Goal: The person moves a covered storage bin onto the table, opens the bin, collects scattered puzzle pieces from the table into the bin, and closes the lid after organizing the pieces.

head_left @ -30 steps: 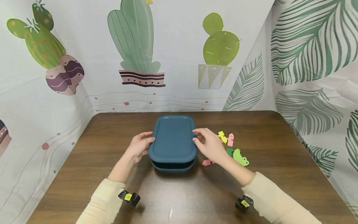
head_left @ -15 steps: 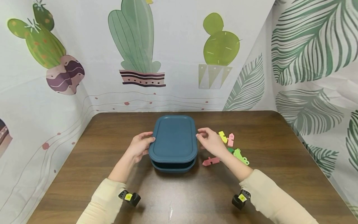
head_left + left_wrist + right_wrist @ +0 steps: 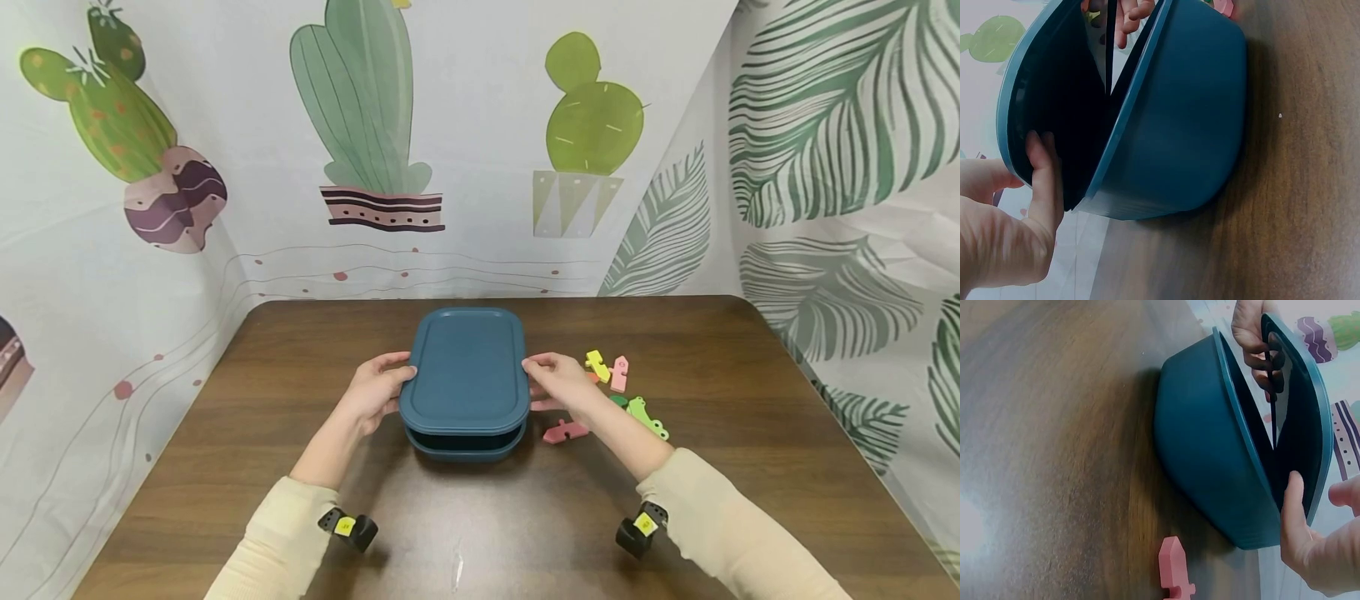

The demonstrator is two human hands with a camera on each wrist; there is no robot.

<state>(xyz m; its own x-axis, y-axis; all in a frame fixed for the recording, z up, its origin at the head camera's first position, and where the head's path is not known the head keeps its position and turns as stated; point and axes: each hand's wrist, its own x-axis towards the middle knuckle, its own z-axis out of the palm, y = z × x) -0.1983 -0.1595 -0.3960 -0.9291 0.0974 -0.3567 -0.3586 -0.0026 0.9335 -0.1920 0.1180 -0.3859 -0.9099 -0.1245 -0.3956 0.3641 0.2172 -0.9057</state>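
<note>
A blue rectangular lid (image 3: 465, 367) sits over a matching deep container (image 3: 467, 454), with a dark gap between them along the near side. My left hand (image 3: 373, 390) grips the lid's left edge, thumb on top and fingers tucked beneath, as the left wrist view shows. At the opposite edge, my right hand (image 3: 562, 383) takes the lid between thumb and fingers. One of its fingers (image 3: 1294, 494) reaches under the lid in the right wrist view, with the thumb at the outer side. The container's inside is dark and its contents are hidden.
Right of the container lie a red notched piece (image 3: 564, 432), a yellow piece (image 3: 597, 367), a pink piece (image 3: 618, 374) and a light green animal-shaped piece (image 3: 645, 417). They rest on a brown wooden table (image 3: 300, 333) that ends at a patterned cloth backdrop (image 3: 480, 267).
My right hand drew slightly away from the lid's right edge, then came back to it with fingers lower along the side. The left hand and lid have stayed in place.
</note>
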